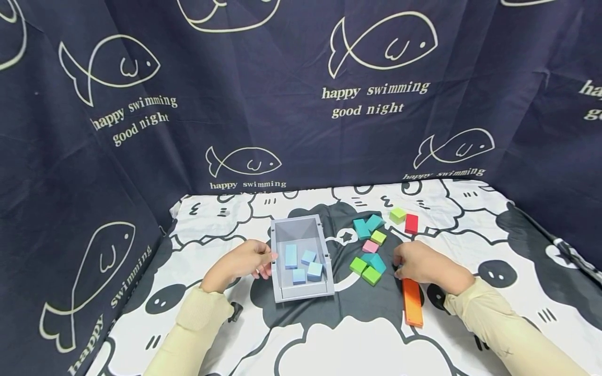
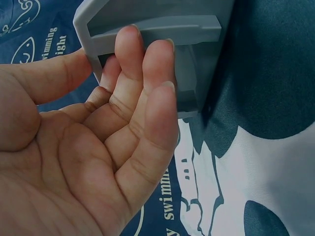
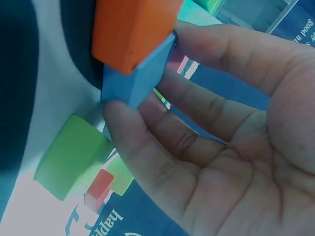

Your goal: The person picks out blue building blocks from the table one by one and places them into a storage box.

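Note:
A grey plastic box (image 1: 305, 298) stands left of the middle, holding several light-blue blocks (image 1: 291, 256). My left hand (image 1: 249, 259) grips its left wall; in the left wrist view the thumb is at the edge and the fingertips lie against the ledge below the rim. On the right, my right hand (image 1: 420, 265) pinches a blue block (image 3: 130, 86) between thumb and fingers, seen in the right wrist view. The blue block sits right against the end of a long orange block (image 1: 413, 308). In the head view the hand hides the blue block.
Between box and right hand lie teal blocks (image 1: 361, 228), green blocks (image 1: 371, 275) and a pink block (image 1: 370, 246). Farther back are a lime block (image 1: 397, 215) and a red block (image 1: 411, 223). A dark fish-print curtain (image 1: 301, 94) hangs behind the patterned cloth (image 1: 367, 344).

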The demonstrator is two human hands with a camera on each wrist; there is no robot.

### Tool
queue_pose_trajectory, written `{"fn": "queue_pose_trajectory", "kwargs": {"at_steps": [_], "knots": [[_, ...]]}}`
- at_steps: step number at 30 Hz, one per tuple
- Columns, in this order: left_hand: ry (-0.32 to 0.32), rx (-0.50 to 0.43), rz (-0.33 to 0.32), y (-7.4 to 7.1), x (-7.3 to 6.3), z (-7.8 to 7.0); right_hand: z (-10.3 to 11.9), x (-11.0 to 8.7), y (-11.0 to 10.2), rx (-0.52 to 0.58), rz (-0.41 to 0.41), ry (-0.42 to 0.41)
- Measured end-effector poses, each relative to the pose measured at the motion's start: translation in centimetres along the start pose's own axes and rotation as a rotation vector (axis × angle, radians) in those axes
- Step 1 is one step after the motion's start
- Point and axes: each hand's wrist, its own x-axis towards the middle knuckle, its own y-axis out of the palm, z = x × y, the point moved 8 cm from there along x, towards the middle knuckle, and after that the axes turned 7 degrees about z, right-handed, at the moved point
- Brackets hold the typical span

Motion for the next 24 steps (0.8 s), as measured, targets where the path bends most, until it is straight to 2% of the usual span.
{"fn": "queue_pose_trajectory", "kwargs": {"at_steps": [12, 20, 24], "knots": [[0.009, 0.006, 0.003, 0.0, 0.1, 0.1, 0.6, 0.0, -0.6, 0.005, -0.051, -0.032], [0.005, 0.005, 0.011, 0.0, 0.2, 0.2, 1.2, -0.3, -0.8, 0.032, -0.039, -0.025], [0.008, 0.002, 0.014, 0.0, 0.2, 0.2, 1.6, -0.3, -1.1, 0.033, -0.061, -0.049]]}}
